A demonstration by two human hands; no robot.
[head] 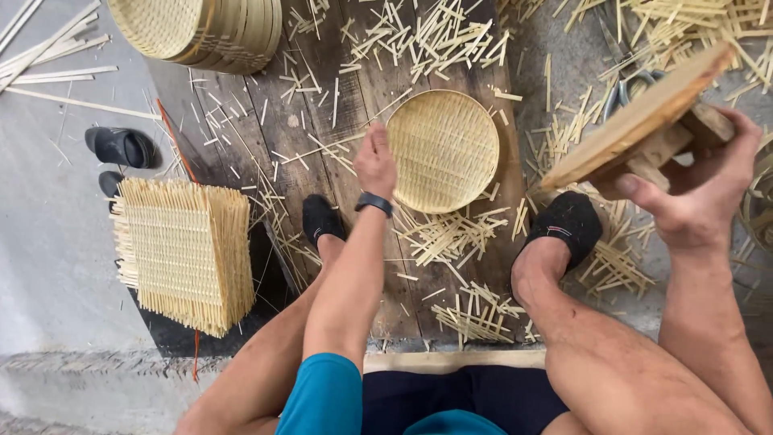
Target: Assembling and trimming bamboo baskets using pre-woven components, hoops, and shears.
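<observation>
My left hand [375, 163], with a dark band on its wrist, grips the near-left rim of a round woven bamboo tray [444, 150] lying on dark wooden boards [298, 121]. Off to the right, my right hand [694, 193] holds a tilted wooden board with a block under it [640, 121], lifted above the ground. My two feet in black socks [322, 217] [570, 221] rest on the boards among cut bamboo strips.
A stack of square woven bamboo mats [183, 254] stands at the left. Stacked round woven trays [201, 31] sit at the top left. Black sandals [121, 147] lie on the grey floor. Loose bamboo offcuts [427, 36] litter the boards, and scissors [626, 89] lie behind the board.
</observation>
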